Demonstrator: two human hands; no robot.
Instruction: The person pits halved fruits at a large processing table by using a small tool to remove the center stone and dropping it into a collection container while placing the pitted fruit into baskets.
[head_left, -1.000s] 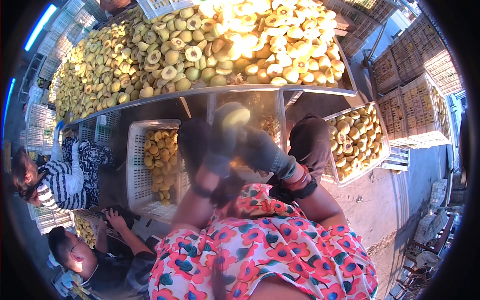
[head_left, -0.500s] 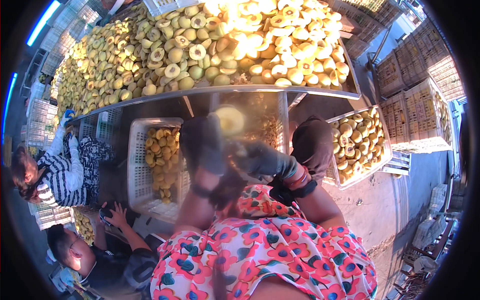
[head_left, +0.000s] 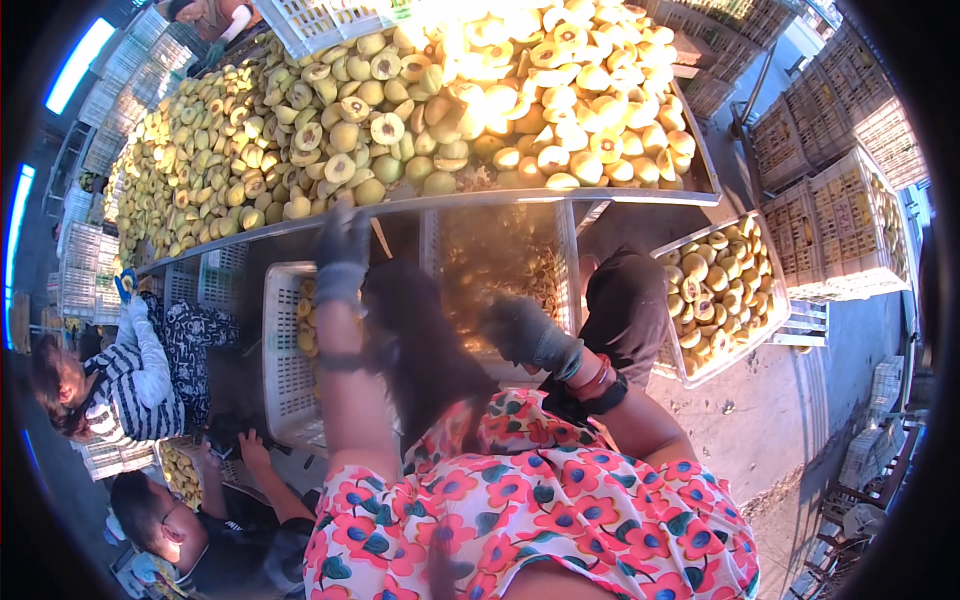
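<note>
My left hand [head_left: 343, 250], in a grey glove, reaches forward to the front edge of a metal-rimmed table [head_left: 640, 194]. Its fingers are smeared by motion, close to a heap of yellow-green peaches [head_left: 300, 130], many cut in half with brown centres. My right hand [head_left: 528, 332], also gloved, is curled closed over a crate [head_left: 430, 232] between my knees. What it holds, if anything, is hidden. Shavings or fruit scraps [head_left: 505, 235] lie in that crate. Left of my leg stands a white crate [head_left: 287, 385] with peach halves [head_left: 306, 318], partly covered by my left arm.
At right, another white crate [head_left: 728, 360] is full of peach halves. Tall stacks of crates [head_left: 845, 235] rise beyond it. Two people, one in a striped top [head_left: 130, 385] and one in dark clothes [head_left: 235, 535], are at left. A white basket [head_left: 325, 28] sits on the table's far side.
My left hand has moved from beside my right hand, forward and left to the table edge. The pale fruit piece seen near it is no longer visible. The right hand stays roughly in place.
</note>
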